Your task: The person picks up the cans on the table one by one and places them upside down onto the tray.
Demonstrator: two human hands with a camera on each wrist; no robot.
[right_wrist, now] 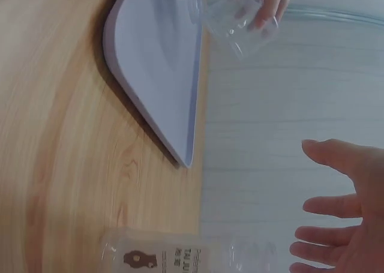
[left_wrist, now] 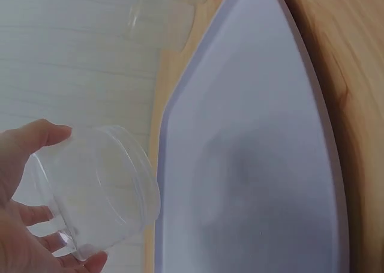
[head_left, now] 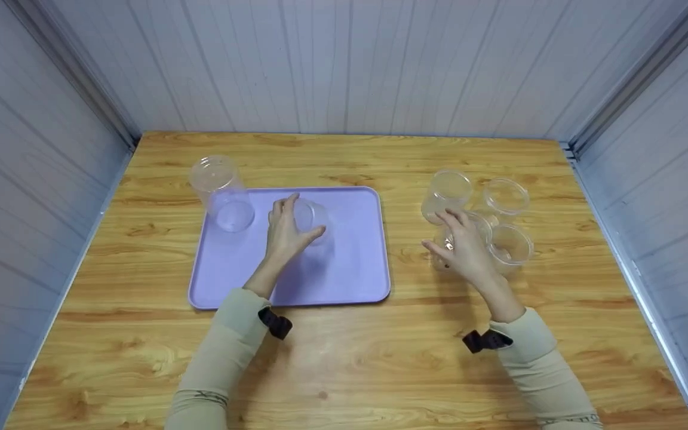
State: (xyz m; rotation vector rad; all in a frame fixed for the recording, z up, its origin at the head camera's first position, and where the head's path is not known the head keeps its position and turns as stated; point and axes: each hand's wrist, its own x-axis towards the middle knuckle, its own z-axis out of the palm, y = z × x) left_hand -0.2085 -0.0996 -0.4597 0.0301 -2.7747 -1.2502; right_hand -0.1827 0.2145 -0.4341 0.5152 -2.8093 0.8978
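Observation:
My left hand [head_left: 287, 230] grips a clear plastic cup [left_wrist: 99, 192] by its side, thumb on one side and fingers round the other. It holds the cup over the purple tray [head_left: 356, 263], with the cup's wider banded end toward the tray. My right hand [head_left: 466, 248] is above a group of clear cups at the right, its fingers spread and holding nothing. One cup [right_wrist: 162, 252] close below it bears a brown bear print and lettering. Part of this group is hidden under the right hand in the head view.
A tall clear container [head_left: 224, 194] stands at the tray's back left corner. Right of the tray are a clear cup [head_left: 448, 194], another cup [head_left: 505, 197] and a third [head_left: 510, 245], close together. Pale panel walls [head_left: 350, 65] border the wooden table [head_left: 368, 358] at back and sides.

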